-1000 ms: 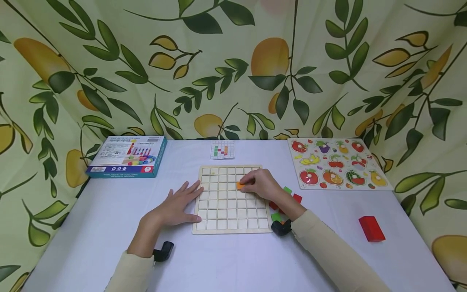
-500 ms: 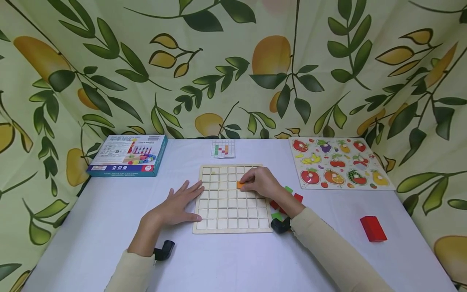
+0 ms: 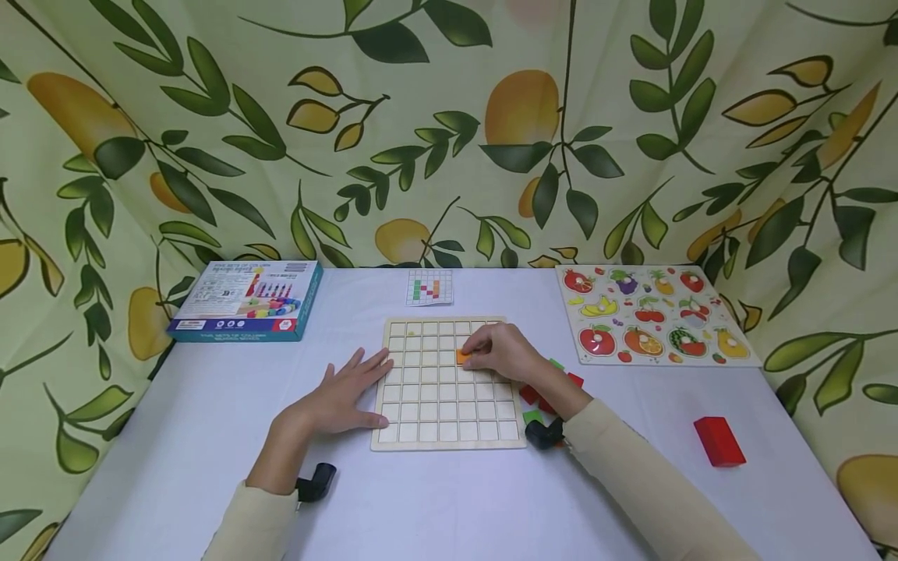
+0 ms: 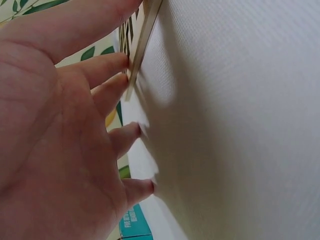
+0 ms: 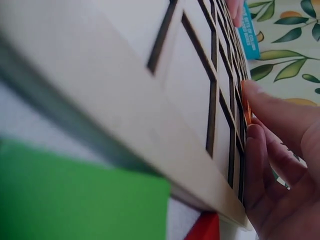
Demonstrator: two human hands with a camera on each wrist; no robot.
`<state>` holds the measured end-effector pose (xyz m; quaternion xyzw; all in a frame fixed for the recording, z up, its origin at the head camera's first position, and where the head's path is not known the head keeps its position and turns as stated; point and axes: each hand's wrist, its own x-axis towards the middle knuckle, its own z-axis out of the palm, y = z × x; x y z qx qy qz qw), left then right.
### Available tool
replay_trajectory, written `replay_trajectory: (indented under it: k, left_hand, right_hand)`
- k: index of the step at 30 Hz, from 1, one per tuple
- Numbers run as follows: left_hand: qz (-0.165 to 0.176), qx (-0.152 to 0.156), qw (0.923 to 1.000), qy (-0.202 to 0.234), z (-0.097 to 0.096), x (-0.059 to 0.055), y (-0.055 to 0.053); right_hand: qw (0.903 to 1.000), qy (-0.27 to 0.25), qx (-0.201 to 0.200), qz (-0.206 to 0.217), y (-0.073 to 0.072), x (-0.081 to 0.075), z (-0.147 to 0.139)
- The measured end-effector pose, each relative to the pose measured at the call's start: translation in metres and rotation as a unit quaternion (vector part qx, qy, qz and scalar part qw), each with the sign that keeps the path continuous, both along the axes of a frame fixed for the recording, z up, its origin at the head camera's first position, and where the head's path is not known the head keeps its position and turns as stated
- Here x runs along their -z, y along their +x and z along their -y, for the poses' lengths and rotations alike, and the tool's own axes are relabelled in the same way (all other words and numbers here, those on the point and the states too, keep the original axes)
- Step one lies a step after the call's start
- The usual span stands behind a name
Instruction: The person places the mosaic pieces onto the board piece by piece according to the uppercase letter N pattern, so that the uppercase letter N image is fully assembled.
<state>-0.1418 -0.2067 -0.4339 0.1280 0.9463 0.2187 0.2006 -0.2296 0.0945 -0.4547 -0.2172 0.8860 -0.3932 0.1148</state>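
Cream hanging cloth with green leaves and orange fruit (image 3: pixel 521 109) behind a white-covered table (image 3: pixel 421 506)
At the back left lies a flat teal-and-white printed box (image 3: pixel 238 300); at the back right, a white rectangular puzzle board with colourful fruit pictures (image 3: pixel 617 315); nearer the front, well apart from both, a plain red rectangular block (image 3: pixel 719 442).

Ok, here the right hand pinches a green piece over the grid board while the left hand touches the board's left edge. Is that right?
Not quite: the piece is orange, not green. The head view shows the right hand pinching an orange piece over the grid board, while the left hand touches the board's left edge.
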Motion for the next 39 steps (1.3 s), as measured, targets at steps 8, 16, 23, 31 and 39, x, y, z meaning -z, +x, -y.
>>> replay_trajectory:
  k: [8,16,23,31,39]
  left_hand:
    - [-0.006,0.005,1.0000,0.006,0.002,0.002,0.000]
    - [0.007,0.007,0.9994,0.034,0.000,0.000,0.000]
    - [0.012,0.010,0.9992,0.037,-0.003,-0.003,0.000]
    - [0.015,-0.001,0.9997,0.020,-0.006,-0.005,0.000]
    - [0.014,-0.010,0.9997,0.016,-0.005,-0.004,0.000]
  right_hand:
    - [0.9997,-0.003,-0.024,-0.004,0.001,0.001,-0.001]
    - [0.9992,-0.008,-0.024,0.031,-0.001,0.001,-0.007]
    - [0.9987,-0.010,-0.020,0.046,-0.001,-0.013,-0.019]
    - [0.9995,-0.013,-0.028,-0.007,-0.005,-0.034,-0.036]
    - [0.9993,-0.008,-0.031,-0.022,0.000,-0.041,-0.055]
